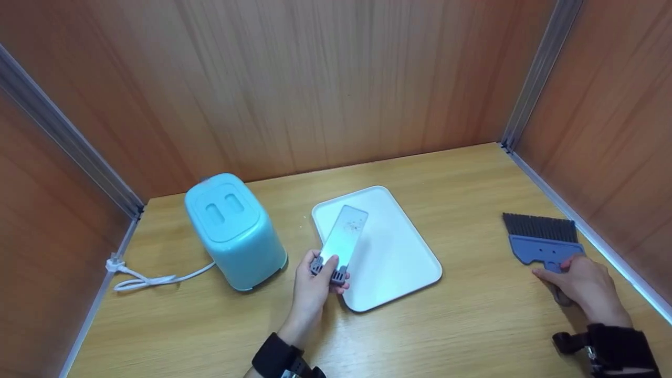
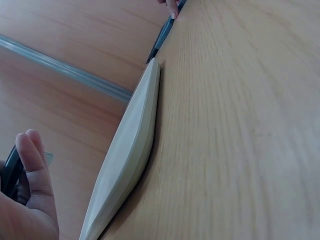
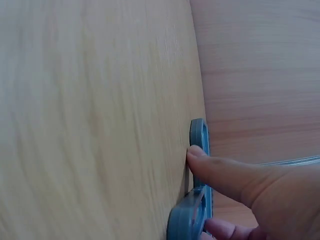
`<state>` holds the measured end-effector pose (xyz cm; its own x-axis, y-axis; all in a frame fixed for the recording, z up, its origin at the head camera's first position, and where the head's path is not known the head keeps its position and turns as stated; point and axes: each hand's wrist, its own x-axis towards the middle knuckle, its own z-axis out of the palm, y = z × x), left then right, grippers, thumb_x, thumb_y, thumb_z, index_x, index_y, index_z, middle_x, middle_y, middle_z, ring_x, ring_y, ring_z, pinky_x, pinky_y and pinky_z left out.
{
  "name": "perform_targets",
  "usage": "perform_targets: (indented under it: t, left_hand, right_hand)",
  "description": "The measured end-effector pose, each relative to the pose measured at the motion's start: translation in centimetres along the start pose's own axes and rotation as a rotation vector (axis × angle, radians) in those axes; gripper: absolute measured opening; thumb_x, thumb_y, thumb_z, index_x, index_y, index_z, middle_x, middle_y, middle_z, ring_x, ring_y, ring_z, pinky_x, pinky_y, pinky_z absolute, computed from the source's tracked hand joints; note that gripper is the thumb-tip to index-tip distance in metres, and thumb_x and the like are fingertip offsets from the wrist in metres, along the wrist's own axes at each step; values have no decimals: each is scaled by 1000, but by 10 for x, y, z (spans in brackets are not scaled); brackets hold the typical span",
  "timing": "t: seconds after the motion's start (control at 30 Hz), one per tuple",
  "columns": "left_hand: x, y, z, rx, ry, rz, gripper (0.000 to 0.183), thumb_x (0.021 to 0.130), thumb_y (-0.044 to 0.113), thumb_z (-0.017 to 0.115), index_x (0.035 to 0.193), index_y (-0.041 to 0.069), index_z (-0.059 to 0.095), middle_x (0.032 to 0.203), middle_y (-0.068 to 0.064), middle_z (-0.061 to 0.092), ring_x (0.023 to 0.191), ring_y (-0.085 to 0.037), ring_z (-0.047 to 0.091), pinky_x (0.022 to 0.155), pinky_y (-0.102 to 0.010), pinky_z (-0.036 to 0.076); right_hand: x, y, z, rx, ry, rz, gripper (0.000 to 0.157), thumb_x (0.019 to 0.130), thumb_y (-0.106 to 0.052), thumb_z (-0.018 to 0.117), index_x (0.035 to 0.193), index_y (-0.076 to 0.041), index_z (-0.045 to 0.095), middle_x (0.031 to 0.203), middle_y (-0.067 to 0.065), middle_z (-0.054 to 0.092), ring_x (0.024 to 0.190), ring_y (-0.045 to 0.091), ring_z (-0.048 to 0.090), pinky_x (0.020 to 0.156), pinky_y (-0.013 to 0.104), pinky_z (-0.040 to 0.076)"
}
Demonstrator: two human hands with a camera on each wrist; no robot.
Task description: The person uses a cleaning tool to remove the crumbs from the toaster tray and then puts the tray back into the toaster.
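My left hand [image 1: 311,286] grips the dark slotted end of a flat, pale crumb tray [image 1: 342,236], thumb on top. Small specks lie toward the crumb tray's far end. It is held over the left part of a white rectangular tray [image 1: 396,262]. At the right, my right hand [image 1: 590,287] pinches the handle of a blue brush [image 1: 543,245] with dark bristles, which lies at the table surface. The right wrist view shows the thumb against the blue handle [image 3: 184,220]. In the left wrist view, the crumb tray is mostly hidden behind the left hand [image 2: 35,195].
A light-blue toaster [image 1: 247,247] with a lid on top stands left of the white tray. Its white cord [image 1: 152,282] lies bundled by the left wall. A few tiny crumbs dot the table beside the white tray. Wooden panels [image 1: 325,79] enclose the back and both sides.
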<state>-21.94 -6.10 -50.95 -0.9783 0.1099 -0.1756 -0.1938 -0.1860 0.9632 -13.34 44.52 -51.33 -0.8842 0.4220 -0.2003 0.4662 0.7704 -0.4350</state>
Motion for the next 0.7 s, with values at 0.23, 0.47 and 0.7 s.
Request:
perform_targets:
  t: [0.23,0.47,0.7]
  left_hand:
    - [0,2,0,6,3,-20,20,110,16,63,118,3,51,88,-16,75,65,-18,73,55,-24,59]
    - [0,2,-1,6,5,-26,20,110,18,63,119,4,51,90,-16,76,66,-19,73,56,-24,59]
    - [1,1,-1,10,10,-9,19,109,16,64,117,3,51,87,-16,76,63,-17,72,55,-24,59]
  right_hand:
    - [1,5,1,16,30,36,61,92,-54,80,100,4,64,87,13,58,75,24,57,57,32,42]
    - [10,12,-5,107,-1,89,51,95,-46,72,100,4,66,89,13,66,81,25,61,61,31,47]
    - [19,24,-12,499,-247,112,27,107,-28,56,110,-1,56,75,-7,71,70,3,68,63,20,57]
